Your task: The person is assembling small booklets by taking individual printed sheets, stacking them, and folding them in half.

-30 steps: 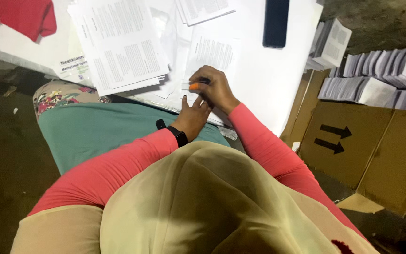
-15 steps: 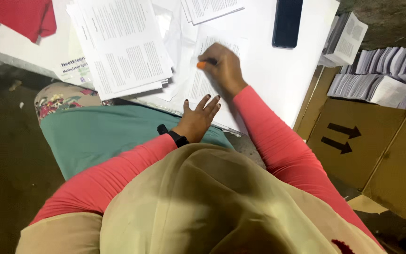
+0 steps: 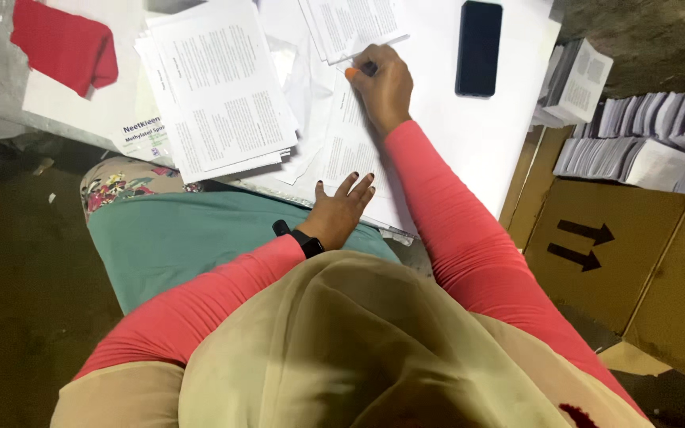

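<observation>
We see our right hand (image 3: 382,83) far out over the counter (image 3: 477,143), fingers (image 3: 366,70) clenched around a small orange thing (image 3: 351,73), its tip at the top of a long printed sheet (image 3: 350,143). What the orange thing is exactly we cannot tell; it is mostly hidden in the fist. Our left hand (image 3: 341,212) lies flat on the near end of that same sheet, fingers released and spread, holding nothing, only pressing the paper down at the counter's edge.

To the left, a stack of printed pages (image 3: 223,87) lies fanned and overhanging the edge, with more loose pages (image 3: 350,24) just above the right hand. A dark phone (image 3: 479,47) lies near the right hand, apart from it. Folded leaflets (image 3: 644,139) sit in rows on a cardboard box (image 3: 620,261) to the right.

We judge the main risk to be the sheet shifting: it hangs past the edge under our left palm, so a lighter press could let it skew or crease. A wide sweep of the right arm might also nudge the phone or the loose pages.
</observation>
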